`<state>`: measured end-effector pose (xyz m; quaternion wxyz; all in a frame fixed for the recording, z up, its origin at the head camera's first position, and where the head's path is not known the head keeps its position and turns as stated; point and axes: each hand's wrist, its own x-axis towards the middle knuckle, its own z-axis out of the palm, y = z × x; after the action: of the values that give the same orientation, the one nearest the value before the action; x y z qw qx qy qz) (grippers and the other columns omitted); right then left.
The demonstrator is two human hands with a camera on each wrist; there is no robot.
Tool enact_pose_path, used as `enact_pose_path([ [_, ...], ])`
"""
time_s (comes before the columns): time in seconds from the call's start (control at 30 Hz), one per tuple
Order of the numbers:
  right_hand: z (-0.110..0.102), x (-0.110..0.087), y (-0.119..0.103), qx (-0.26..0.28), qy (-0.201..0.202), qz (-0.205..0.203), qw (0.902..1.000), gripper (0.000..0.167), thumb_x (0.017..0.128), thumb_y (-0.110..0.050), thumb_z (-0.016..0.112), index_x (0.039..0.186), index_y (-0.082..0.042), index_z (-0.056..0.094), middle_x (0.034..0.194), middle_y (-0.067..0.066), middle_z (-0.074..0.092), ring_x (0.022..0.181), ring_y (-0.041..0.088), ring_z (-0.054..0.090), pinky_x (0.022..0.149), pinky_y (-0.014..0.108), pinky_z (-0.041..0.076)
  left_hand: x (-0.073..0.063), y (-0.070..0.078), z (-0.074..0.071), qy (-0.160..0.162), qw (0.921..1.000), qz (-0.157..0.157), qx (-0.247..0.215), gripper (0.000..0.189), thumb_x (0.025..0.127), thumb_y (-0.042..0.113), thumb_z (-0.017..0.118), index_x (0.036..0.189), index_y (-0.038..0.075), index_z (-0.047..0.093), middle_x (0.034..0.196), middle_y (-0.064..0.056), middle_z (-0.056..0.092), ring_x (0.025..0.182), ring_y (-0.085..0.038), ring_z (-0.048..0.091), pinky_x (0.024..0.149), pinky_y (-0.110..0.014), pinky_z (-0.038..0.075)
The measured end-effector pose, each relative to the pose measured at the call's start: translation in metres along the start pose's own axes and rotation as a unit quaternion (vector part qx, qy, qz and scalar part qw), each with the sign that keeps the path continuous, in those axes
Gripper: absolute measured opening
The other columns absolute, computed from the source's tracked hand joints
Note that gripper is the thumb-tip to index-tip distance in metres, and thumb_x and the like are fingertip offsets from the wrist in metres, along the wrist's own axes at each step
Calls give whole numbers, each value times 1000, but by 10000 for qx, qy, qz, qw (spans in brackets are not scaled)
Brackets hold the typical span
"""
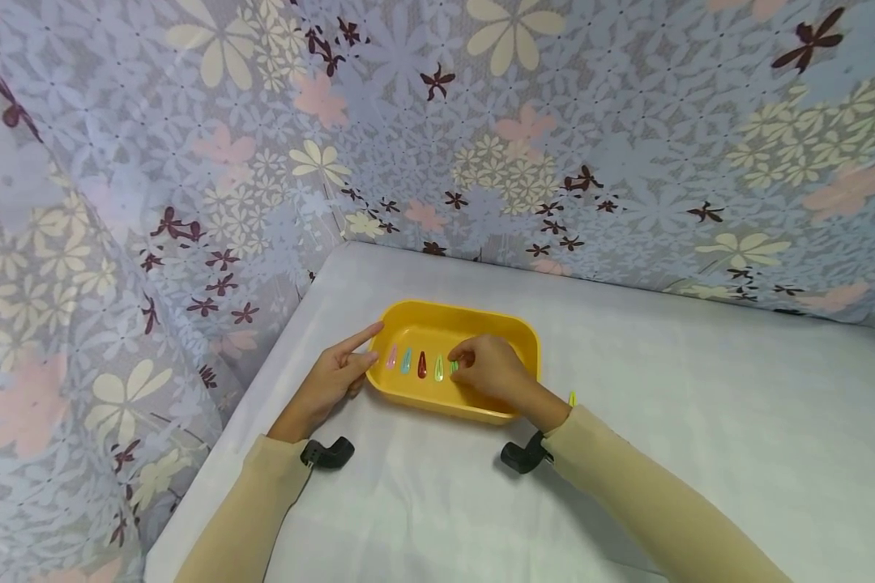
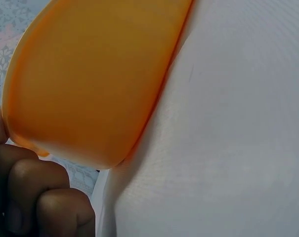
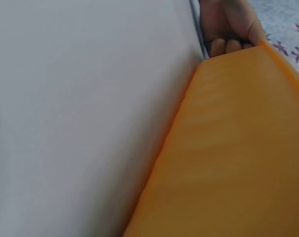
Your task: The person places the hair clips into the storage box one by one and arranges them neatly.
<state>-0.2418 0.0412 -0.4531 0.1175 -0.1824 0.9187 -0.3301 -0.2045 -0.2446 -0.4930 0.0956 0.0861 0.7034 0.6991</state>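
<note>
In the head view, a yellow plastic tray (image 1: 445, 407) stands on the white table. A row of snap hair clips lies inside it: a pink clip (image 1: 392, 356), a blue clip (image 1: 406, 360), a dark red clip (image 1: 422, 364) and a light green clip (image 1: 439, 368). My right hand (image 1: 492, 368) reaches into the tray and pinches a green hair clip (image 1: 454, 367) at the row's right end. At the tray's left end, my left hand (image 1: 333, 376) holds the rim with thumb and index finger. Its other fingers (image 2: 38, 180) are curled beside the tray wall in the left wrist view.
A yellow-green hair clip (image 1: 572, 398) lies on the table right of the tray, partly hidden by the right forearm. White cloth covers the table (image 1: 700, 389). Flowered fabric (image 1: 423, 146) hangs behind and along the left side. Each wrist wears a black camera mount (image 1: 328, 453).
</note>
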Motion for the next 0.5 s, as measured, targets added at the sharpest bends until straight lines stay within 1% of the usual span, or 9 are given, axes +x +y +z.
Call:
enact_pose_path([
  [0.17, -2, -2, -2, 163, 152, 1, 9998, 22, 86, -14, 83, 107, -8, 79, 79, -2, 66, 69, 16, 55, 64, 29, 44, 0, -1, 0, 42, 10000, 2, -19, 55, 103, 25, 64, 155, 21, 47, 58, -1, 43, 50, -14, 36, 50, -23, 34],
  [0.3, -11, -5, -6, 565, 312, 130, 9978, 28, 90, -15, 80, 117, -6, 76, 82, 0, 66, 62, 17, 50, 56, 27, 38, 0, -1, -1, 32, 10000, 4, -32, 54, 103, 25, 64, 155, 21, 47, 58, 0, 43, 50, -14, 36, 50, -23, 34],
  [0.4, -28, -14, -12, 704, 697, -83, 9950, 30, 93, -18, 78, 121, -8, 75, 85, -1, 67, 67, 17, 51, 57, 27, 39, 0, 0, -1, 32, 10000, 39, -38, 54, 103, 24, 64, 155, 20, 47, 58, 0, 43, 50, -14, 36, 49, -23, 34],
  [0.47, -42, -26, -15, 690, 1072, -342, 9912, 29, 92, -19, 79, 120, -11, 76, 87, -2, 68, 70, 19, 52, 60, 27, 42, 0, 0, 1, 18, 10000, 65, -48, 54, 104, 24, 63, 155, 19, 47, 58, 0, 43, 50, -13, 35, 49, -23, 34],
  [0.5, -50, -34, -15, 713, 1254, -474, 9884, 28, 92, -19, 79, 119, -13, 76, 87, -3, 69, 68, 19, 52, 59, 27, 43, 0, -1, 2, 11, 10000, 67, -59, 54, 104, 23, 63, 155, 19, 47, 58, 0, 43, 50, -13, 35, 50, -23, 34],
])
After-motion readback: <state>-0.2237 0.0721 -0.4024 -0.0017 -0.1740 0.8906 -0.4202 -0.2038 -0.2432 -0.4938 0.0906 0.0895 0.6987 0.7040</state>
